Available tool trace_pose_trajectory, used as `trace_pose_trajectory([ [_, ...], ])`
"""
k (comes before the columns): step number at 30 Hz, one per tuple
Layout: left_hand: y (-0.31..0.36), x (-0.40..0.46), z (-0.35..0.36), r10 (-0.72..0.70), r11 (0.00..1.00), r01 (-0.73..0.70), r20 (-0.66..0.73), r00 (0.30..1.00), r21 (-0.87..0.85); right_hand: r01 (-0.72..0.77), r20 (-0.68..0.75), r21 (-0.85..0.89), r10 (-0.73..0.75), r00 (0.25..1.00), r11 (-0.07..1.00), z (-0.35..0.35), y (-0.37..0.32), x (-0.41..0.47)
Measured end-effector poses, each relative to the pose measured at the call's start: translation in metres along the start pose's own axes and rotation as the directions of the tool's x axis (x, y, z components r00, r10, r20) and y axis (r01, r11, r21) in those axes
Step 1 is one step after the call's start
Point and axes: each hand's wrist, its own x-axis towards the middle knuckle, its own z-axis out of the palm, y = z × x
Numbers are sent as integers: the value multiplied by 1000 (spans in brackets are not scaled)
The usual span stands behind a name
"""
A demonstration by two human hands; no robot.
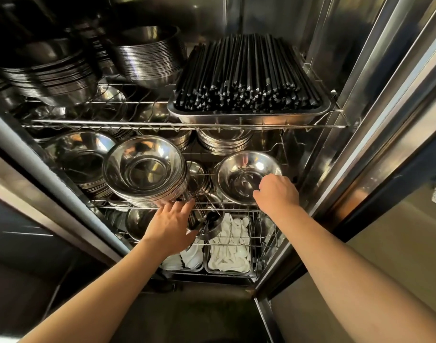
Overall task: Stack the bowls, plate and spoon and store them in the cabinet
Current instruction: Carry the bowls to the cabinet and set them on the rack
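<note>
Inside the open steel cabinet, a tall stack of steel bowls [145, 169] stands on the middle wire shelf [212, 206], left of centre. My left hand [172, 224] reaches under the stack's front rim and holds a small steel cup [209, 225] with a dark utensil in it. To the right a single steel bowl [246, 174] rests on the same shelf. My right hand [277, 194] grips its near right rim. Whether a plate or spoon lies among them I cannot tell.
The top shelf holds a steel tray [249, 115] packed with black chopsticks and more bowl stacks [147, 55] at the left. The lowest level has trays of white spoons [230, 246]. The cabinet door frame [360, 120] rises at the right.
</note>
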Motion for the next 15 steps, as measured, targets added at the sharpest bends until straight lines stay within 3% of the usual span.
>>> trace_pose_trajectory([
  [6, -8, -12, 16, -30, 998, 32, -41, 999, 49, -5, 51, 9, 5, 999, 1000, 1, 0, 0],
  [10, -6, -13, 19, -53, 998, 54, -30, 998, 36, 81, 24, 56, -82, 996, 995, 0, 3, -9],
  [12, -5, -13, 20, -65, 998, 65, -19, 998, 25, 153, -17, 131, -152, 988, 980, -1, 5, -17],
  [15, -4, -14, 20, -67, 998, 68, -17, 998, 12, 222, 6, 378, -242, 970, 899, -7, 2, -37],
])
